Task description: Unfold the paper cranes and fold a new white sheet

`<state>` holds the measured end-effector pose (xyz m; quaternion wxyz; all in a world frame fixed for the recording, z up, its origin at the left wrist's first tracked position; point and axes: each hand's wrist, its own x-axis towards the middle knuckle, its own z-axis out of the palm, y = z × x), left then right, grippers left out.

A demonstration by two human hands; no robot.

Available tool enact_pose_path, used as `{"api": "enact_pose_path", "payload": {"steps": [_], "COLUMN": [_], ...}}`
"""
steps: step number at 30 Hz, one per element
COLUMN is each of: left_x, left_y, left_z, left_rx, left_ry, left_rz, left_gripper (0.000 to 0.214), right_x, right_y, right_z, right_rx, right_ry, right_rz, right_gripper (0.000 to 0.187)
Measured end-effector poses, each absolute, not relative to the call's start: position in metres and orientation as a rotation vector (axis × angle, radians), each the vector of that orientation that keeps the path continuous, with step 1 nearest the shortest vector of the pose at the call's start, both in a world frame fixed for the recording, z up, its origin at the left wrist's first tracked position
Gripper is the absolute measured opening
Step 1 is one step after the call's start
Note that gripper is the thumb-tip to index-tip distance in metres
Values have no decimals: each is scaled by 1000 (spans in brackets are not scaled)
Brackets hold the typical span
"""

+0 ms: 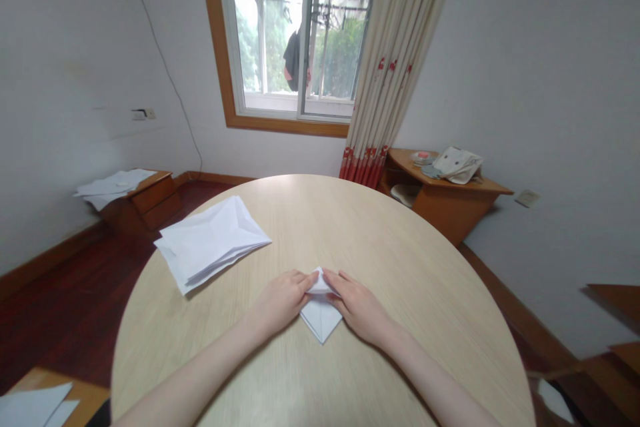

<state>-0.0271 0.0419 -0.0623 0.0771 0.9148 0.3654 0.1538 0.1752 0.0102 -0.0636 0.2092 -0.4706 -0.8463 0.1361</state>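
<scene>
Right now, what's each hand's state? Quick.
Left hand: fingers on the left side of the folded white paper; whether its grip is closed can't be told.
Right hand: same, on the right side.

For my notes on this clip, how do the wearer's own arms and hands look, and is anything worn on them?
Both the left hand and the right hand are bare, with no gloves, rings or watch visible. The forearms look slim, with no sleeves or markings showing on the parts in view.
</scene>
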Motion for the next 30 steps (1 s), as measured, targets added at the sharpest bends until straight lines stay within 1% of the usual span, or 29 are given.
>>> {"api": "enact_pose_path", "payload": {"steps": [4,7,9,14,17,20,26,28,30], "left_x": [-27,-25,-24,-22,-22,-22,-20,-19,-18], "left_y": [41,39,38,37,36,35,31,29,28], "left_z": [-61,-58,-57,-58,-62,-64,-61,-58,-56], "left_rx": [2763,2774,2780,2746,2680,2565,2325,2259,2230], "left_ry": [1181,1230,1258,1281,1295,1297,1298,1326,1362], "left_rz": [415,399,400,477,529,612,772,769,751], "left_gripper": [40,38,38,39,40,42,46,43,36], "right_x": [177,178,177,174,174,174,175,175,175], "right_y": [11,11,11,10,10,10,8,7,7], "right_z": [-68,-69,-69,-67,-68,-70,-72,-71,-71], "right_rx": [-1283,-1300,-1315,-1317,-1328,-1321,-1320,-1317,-1306], "right_ry": [-2374,-2364,-2347,-2286,-2263,-2221,-2060,-2010,-2003], "right_rz": [365,342,317,240,215,231,305,338,305], "right_gripper": [54,54,51,35,31,32,42,42,37]}}
